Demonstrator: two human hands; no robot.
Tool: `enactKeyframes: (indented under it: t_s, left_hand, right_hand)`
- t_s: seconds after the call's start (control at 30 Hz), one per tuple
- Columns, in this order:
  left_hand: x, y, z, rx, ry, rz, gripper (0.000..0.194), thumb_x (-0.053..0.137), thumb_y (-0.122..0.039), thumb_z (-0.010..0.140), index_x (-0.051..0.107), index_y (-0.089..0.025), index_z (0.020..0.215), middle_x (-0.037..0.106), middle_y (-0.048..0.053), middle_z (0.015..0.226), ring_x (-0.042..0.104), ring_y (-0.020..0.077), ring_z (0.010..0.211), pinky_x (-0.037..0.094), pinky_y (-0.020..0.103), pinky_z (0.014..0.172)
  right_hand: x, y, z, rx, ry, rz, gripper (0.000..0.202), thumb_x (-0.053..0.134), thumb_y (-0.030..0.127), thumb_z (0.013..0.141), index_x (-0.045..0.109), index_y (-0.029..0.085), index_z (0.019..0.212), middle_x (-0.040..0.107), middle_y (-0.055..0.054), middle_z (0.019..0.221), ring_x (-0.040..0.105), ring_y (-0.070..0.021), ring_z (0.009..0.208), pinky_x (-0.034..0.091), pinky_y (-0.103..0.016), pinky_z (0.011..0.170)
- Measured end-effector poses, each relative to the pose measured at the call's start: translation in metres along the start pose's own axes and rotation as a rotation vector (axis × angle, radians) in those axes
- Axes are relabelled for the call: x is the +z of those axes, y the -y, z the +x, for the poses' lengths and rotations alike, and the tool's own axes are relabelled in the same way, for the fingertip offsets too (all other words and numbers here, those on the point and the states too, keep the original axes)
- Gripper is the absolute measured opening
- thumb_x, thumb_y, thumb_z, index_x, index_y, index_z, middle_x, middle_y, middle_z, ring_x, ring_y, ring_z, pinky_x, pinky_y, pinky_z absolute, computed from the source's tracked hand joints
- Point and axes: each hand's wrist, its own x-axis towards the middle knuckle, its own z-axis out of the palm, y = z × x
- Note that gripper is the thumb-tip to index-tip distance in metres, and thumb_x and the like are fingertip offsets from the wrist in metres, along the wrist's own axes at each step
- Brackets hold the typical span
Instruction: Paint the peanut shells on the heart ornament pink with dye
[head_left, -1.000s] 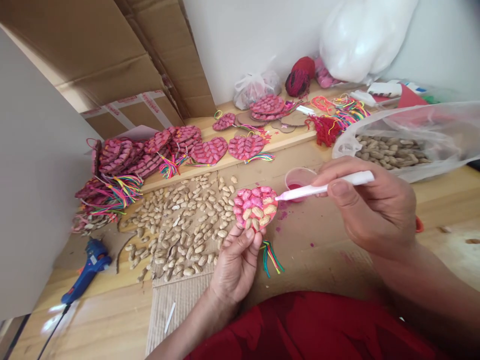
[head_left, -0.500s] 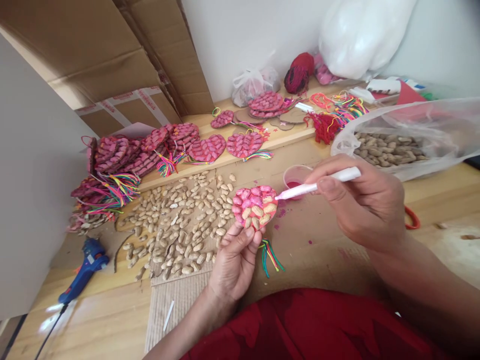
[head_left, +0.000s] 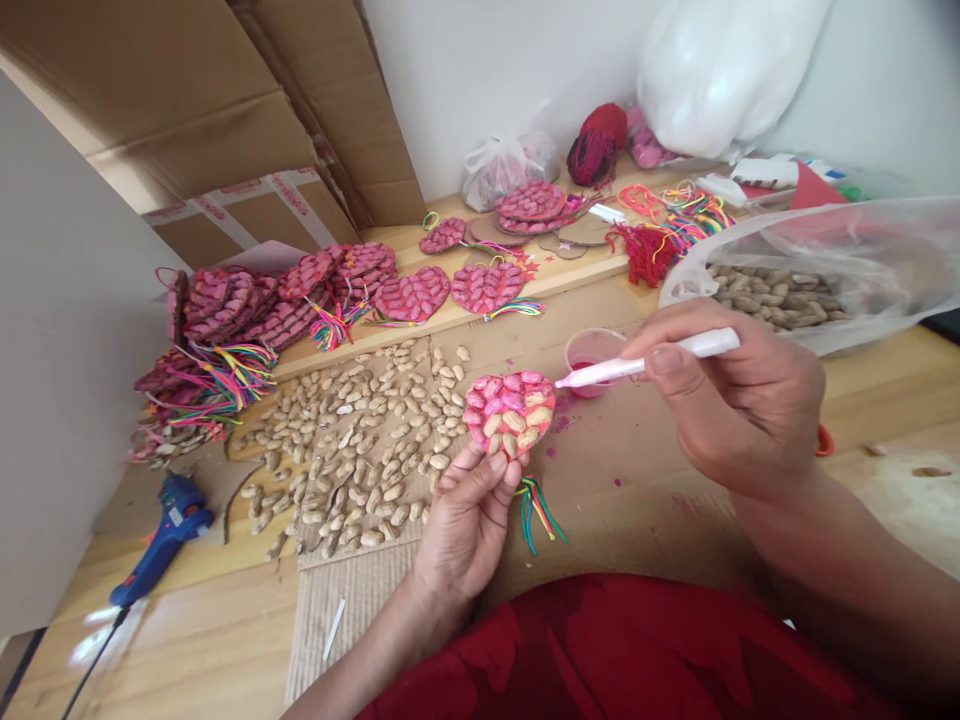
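Observation:
Pinched at its lower edge, a heart-shaped peanut piece is in my left hand. Its upper peanuts are pink, while several lower ones are plain tan on a red backing. Green, red and yellow strings hang below it. My right hand is closed round a white brush-like pen, whose pinkish tip points left, just off the heart's right edge. Behind the pen is a clear cup with pink liquid.
Loose peanuts cover the cardboard at left, near a blue glue gun. Finished pink pieces line the back. A plastic bag of peanuts lies at right, with red yarn beside it.
My right hand has drawn the pen slightly right and up, so the tip has left the heart's edge. My left hand holds the heart nearly as before.

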Motion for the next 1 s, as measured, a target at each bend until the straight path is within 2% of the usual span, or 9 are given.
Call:
enactKeyframes:
  t_s: [0.17, 0.3, 0.4, 0.57, 0.73, 0.9, 1.0]
  left_hand:
    - [0.0016, 0.0003, 0.0003, 0.005, -0.026, 0.008, 0.028, 0.066, 0.004, 0.076, 0.068, -0.011, 0.099, 0.073, 0.004, 0.088, 0.073, 0.0113, 0.075, 0.06, 0.013, 0.068]
    - [0.0008, 0.0007, 0.0003, 0.007, -0.04, 0.008, 0.028, 0.066, 0.004, 0.076, 0.068, -0.011, 0.099, 0.073, 0.005, 0.088, 0.073, 0.0115, 0.075, 0.06, 0.014, 0.069]
    - [0.0, 0.0009, 0.0005, 0.011, -0.036, 0.006, 0.026, 0.066, 0.004, 0.077, 0.068, -0.011, 0.098, 0.073, 0.004, 0.087, 0.073, 0.0113, 0.075, 0.06, 0.013, 0.069]
    - [-0.0003, 0.0011, 0.0008, 0.014, -0.027, 0.022, 0.025, 0.066, 0.004, 0.076, 0.069, -0.01, 0.097, 0.072, 0.004, 0.088, 0.073, 0.0119, 0.076, 0.06, 0.014, 0.069]
    - [-0.0004, 0.0015, 0.0006, 0.024, -0.007, 0.032, 0.026, 0.067, 0.003, 0.077, 0.07, -0.011, 0.099, 0.072, 0.004, 0.09, 0.072, 0.0107, 0.076, 0.06, 0.014, 0.069]
    - [-0.0022, 0.0024, 0.0008, 0.025, 0.04, 0.046, 0.027, 0.067, 0.002, 0.078, 0.071, -0.011, 0.101, 0.072, 0.004, 0.094, 0.071, 0.01, 0.077, 0.061, 0.016, 0.07]
    - [-0.003, 0.0025, 0.0018, 0.031, 0.04, 0.047, 0.027, 0.068, 0.003, 0.077, 0.071, -0.011, 0.101, 0.071, 0.003, 0.092, 0.071, 0.01, 0.077, 0.061, 0.016, 0.07]
  right_hand:
    - [0.0007, -0.0006, -0.0006, -0.038, 0.09, -0.017, 0.009, 0.061, 0.018, 0.086, 0.068, 0.023, 0.09, 0.067, 0.0, 0.082, 0.06, -0.0147, 0.076, 0.045, -0.033, 0.071]
    - [0.0003, -0.0007, -0.0015, -0.059, 0.062, -0.097, 0.009, 0.062, 0.019, 0.085, 0.069, 0.024, 0.089, 0.067, 0.0, 0.081, 0.058, -0.0164, 0.076, 0.045, -0.036, 0.074]
    - [-0.0002, 0.0002, -0.0018, -0.055, 0.039, -0.084, 0.008, 0.062, 0.018, 0.085, 0.069, 0.022, 0.087, 0.066, -0.001, 0.081, 0.058, -0.0162, 0.076, 0.044, -0.037, 0.074]
    - [0.0001, -0.0005, -0.0023, -0.072, 0.091, -0.067, 0.008, 0.062, 0.017, 0.085, 0.068, 0.021, 0.088, 0.066, -0.001, 0.082, 0.058, -0.0158, 0.078, 0.044, -0.037, 0.074]
    - [0.0004, -0.001, -0.0022, -0.084, 0.028, -0.114, 0.006, 0.064, 0.019, 0.084, 0.069, 0.022, 0.086, 0.066, -0.001, 0.081, 0.057, -0.0167, 0.077, 0.044, -0.038, 0.075]
    - [0.0006, -0.0007, -0.0013, -0.071, 0.075, -0.055, 0.008, 0.062, 0.018, 0.085, 0.068, 0.021, 0.089, 0.066, -0.001, 0.081, 0.058, -0.0158, 0.077, 0.044, -0.036, 0.073]
    - [0.0006, -0.0009, -0.0007, -0.063, 0.034, -0.079, 0.007, 0.062, 0.019, 0.086, 0.069, 0.021, 0.087, 0.066, -0.001, 0.079, 0.058, -0.0157, 0.075, 0.044, -0.036, 0.074]
